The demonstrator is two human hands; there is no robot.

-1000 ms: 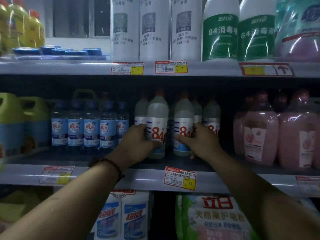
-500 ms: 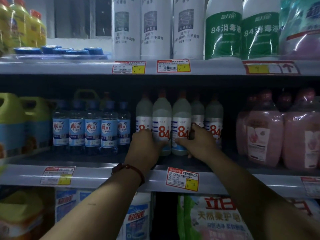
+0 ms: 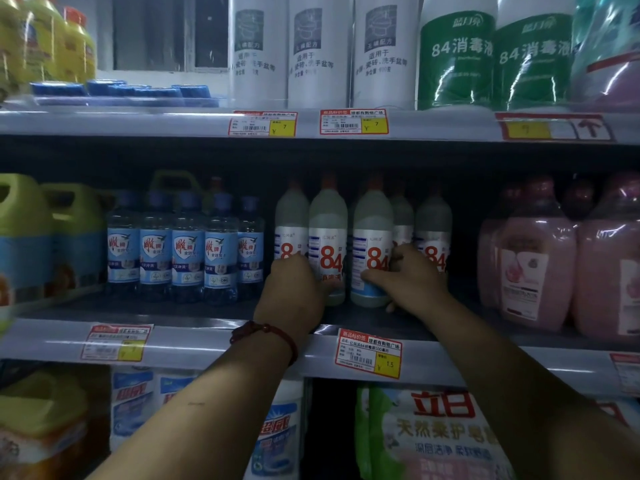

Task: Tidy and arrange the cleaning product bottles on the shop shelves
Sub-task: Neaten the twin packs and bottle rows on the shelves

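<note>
Several white "84" disinfectant bottles with red caps stand on the middle shelf (image 3: 207,341). My left hand (image 3: 294,292) grips the lower part of the left front 84 bottle (image 3: 327,233). My right hand (image 3: 407,278) grips the neighbouring right front 84 bottle (image 3: 372,230), thumb across its label. Both bottles stand upright near the shelf's front edge. More 84 bottles (image 3: 433,226) stand behind and beside them, partly hidden by my hands.
Blue-labelled clear bottles (image 3: 187,247) stand left of the 84 group, green jugs (image 3: 27,233) farther left. Pink bottles (image 3: 540,258) fill the right. The upper shelf carries tall white bottles (image 3: 318,50) and green 84 bottles (image 3: 457,60). Price tags (image 3: 369,355) hang on the shelf edges.
Both hands have pushed the two front 84 bottles a little to the right and closer together, then stayed gripping them. The camera has tilted slightly.
</note>
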